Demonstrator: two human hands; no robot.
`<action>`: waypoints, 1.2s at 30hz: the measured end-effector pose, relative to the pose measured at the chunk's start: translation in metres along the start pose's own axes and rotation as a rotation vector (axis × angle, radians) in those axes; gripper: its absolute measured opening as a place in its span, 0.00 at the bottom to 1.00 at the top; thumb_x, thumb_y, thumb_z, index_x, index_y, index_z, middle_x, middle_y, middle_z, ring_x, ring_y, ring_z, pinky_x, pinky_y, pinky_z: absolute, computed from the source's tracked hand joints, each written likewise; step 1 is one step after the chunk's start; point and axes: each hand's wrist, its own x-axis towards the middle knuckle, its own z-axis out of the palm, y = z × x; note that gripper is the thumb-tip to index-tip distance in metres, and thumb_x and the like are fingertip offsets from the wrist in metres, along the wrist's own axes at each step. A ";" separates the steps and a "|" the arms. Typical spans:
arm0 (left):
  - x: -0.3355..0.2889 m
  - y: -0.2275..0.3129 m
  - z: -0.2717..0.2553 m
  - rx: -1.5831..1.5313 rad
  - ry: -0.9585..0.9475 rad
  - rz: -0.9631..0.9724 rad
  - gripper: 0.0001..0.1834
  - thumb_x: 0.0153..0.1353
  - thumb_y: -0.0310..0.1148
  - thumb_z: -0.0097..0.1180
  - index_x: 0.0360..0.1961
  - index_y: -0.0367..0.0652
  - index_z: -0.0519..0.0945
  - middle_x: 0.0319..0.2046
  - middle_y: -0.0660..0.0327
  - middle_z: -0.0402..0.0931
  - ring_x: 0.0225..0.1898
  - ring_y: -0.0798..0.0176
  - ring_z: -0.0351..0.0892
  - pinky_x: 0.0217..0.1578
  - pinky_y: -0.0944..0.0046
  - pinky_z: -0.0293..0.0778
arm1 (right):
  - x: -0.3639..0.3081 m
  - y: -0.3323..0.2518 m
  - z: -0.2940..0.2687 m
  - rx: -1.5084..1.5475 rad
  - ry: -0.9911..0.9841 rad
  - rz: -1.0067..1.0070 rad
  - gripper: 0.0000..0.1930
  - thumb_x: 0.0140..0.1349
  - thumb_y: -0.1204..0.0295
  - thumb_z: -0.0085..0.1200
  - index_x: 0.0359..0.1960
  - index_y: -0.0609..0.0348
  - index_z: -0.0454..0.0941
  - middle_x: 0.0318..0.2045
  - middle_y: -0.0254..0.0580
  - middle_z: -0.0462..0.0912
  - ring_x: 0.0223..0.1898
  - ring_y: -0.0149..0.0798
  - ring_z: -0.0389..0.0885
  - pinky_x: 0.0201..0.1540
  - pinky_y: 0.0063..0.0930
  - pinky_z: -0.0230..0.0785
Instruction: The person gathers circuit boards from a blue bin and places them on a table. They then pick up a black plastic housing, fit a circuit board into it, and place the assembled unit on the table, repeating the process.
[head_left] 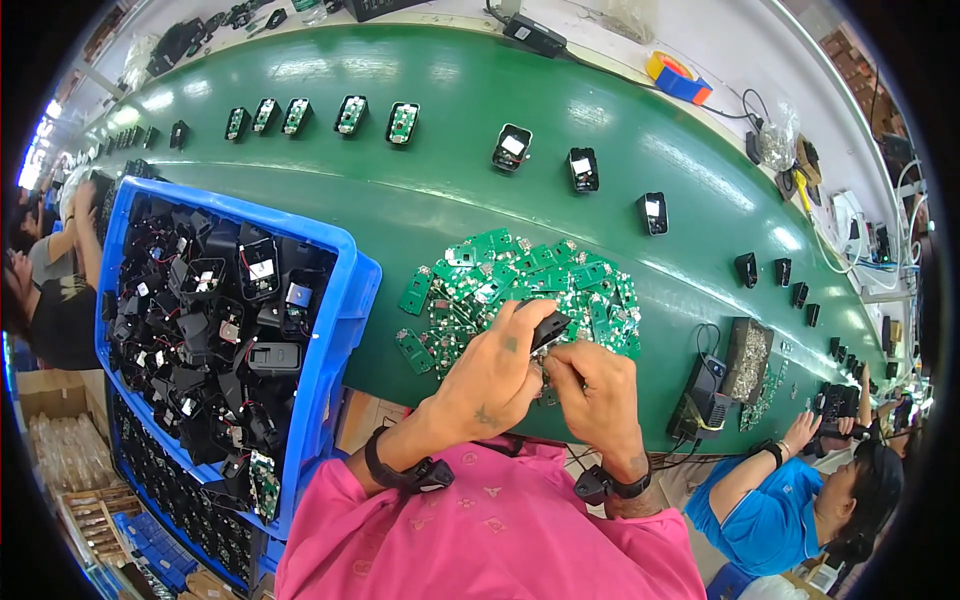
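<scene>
Above the near edge of the green table, my left hand [488,378] is closed around a black plastic housing [551,329], which is tilted between thumb and fingers. Just below the housing's lower end, my right hand [598,390] is closed in a pinch. What sits between its fingertips is too small to make out. Under and beyond both hands spreads a heap of green circuit boards [603,300], partly hidden by my left hand and the housing.
A blue crate [352,280] full of black housings stands at the left. Rows of housings with boards [403,123] line the green table [440,190]. At the right are a black device [702,392], a grey block [747,360] and a co-worker in blue [765,515]. Blue-and-orange tape [680,78] lies farther back.
</scene>
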 end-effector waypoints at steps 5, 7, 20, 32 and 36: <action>-0.004 -0.005 0.007 -0.309 0.037 -0.193 0.32 0.59 0.21 0.48 0.64 0.39 0.55 0.50 0.45 0.67 0.44 0.50 0.73 0.45 0.55 0.73 | -0.005 0.003 -0.001 0.049 0.059 0.089 0.04 0.60 0.77 0.59 0.32 0.65 0.78 0.23 0.40 0.80 0.21 0.33 0.81 0.22 0.26 0.68; -0.004 -0.011 0.009 -0.342 0.039 -0.187 0.30 0.60 0.22 0.51 0.64 0.42 0.57 0.50 0.53 0.68 0.44 0.64 0.73 0.43 0.62 0.75 | -0.006 0.010 0.001 0.344 0.114 0.419 0.05 0.63 0.76 0.58 0.35 0.67 0.76 0.22 0.37 0.81 0.22 0.26 0.80 0.21 0.21 0.68; 0.001 -0.010 0.004 -0.523 -0.152 -0.326 0.32 0.55 0.17 0.62 0.62 0.42 0.67 0.52 0.55 0.72 0.45 0.66 0.79 0.41 0.68 0.80 | -0.021 0.008 0.006 0.715 0.197 0.327 0.07 0.64 0.80 0.56 0.26 0.66 0.75 0.22 0.36 0.79 0.19 0.25 0.77 0.19 0.19 0.68; 0.007 -0.016 0.019 -0.421 0.146 -0.070 0.30 0.53 0.15 0.57 0.60 0.41 0.73 0.56 0.54 0.65 0.53 0.61 0.76 0.48 0.66 0.76 | -0.021 0.005 0.002 0.078 0.124 0.230 0.14 0.60 0.69 0.62 0.21 0.64 0.77 0.13 0.43 0.74 0.13 0.40 0.72 0.18 0.32 0.61; 0.009 -0.007 0.016 -0.210 0.174 0.006 0.33 0.56 0.14 0.51 0.65 0.47 0.71 0.56 0.50 0.67 0.48 0.54 0.79 0.43 0.65 0.77 | -0.025 0.006 0.007 0.182 0.027 0.092 0.10 0.63 0.70 0.58 0.29 0.64 0.78 0.17 0.43 0.77 0.14 0.38 0.73 0.19 0.31 0.61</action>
